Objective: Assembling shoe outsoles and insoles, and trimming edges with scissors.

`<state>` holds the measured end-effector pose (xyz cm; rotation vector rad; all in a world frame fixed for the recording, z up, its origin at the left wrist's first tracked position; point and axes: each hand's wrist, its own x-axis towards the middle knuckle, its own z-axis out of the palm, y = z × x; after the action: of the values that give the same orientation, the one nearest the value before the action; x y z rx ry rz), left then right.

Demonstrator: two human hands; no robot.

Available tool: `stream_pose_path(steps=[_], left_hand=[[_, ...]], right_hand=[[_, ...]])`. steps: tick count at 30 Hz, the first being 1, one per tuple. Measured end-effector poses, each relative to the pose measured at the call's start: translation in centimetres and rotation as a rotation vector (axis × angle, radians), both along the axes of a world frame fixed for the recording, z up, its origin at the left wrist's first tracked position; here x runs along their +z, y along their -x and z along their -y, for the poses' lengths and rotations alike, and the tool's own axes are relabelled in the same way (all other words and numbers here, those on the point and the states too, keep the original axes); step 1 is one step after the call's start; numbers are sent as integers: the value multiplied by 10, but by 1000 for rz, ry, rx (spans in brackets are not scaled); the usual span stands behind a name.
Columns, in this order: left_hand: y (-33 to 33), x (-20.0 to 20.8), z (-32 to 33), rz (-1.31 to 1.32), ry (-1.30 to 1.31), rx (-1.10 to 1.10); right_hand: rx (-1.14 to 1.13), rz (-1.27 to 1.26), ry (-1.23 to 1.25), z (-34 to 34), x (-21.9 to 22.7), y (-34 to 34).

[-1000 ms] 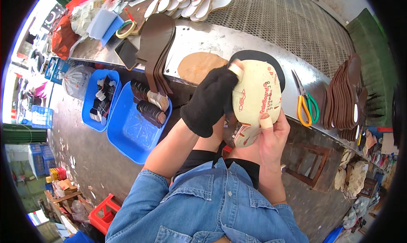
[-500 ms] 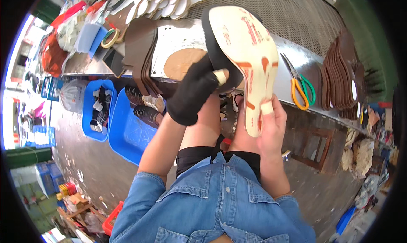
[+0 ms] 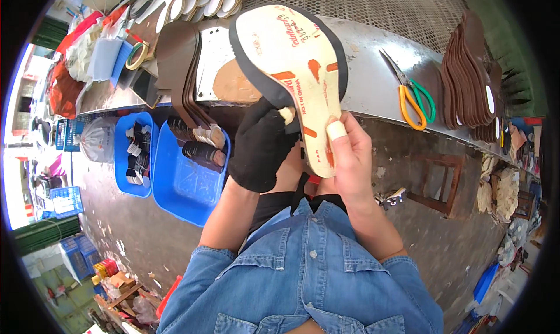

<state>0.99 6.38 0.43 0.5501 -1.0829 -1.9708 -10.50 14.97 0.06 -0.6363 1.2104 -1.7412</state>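
Right grip pinched on the narrow end of a cream insole board, upper centre of the frame, bearing red print and dark handwriting; gloved left grip clasping the black sole layer behind. Upper right: scissors on the counter.

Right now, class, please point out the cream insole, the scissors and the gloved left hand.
Cream insole [image 3: 302, 80], head view: its narrowing middle.
Scissors [image 3: 404, 80], head view: the pivot.
Gloved left hand [image 3: 261, 146], head view: its middle, below the thumb.
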Motion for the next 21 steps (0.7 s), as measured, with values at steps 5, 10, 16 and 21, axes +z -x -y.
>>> stream_pose_path(steps=[5, 10, 16, 21], left_hand=[[11, 17, 8, 180, -169, 129], [2, 10, 8, 82, -116, -9], [13, 12, -2, 184, 86, 40], [20, 10, 3, 158, 118, 117]], right_hand=[[-28, -250, -32, 1, 2, 3], [-153, -338, 0, 1, 20, 45], [272, -10, 215, 31, 22, 62], [149, -85, 199, 23, 11, 56]])
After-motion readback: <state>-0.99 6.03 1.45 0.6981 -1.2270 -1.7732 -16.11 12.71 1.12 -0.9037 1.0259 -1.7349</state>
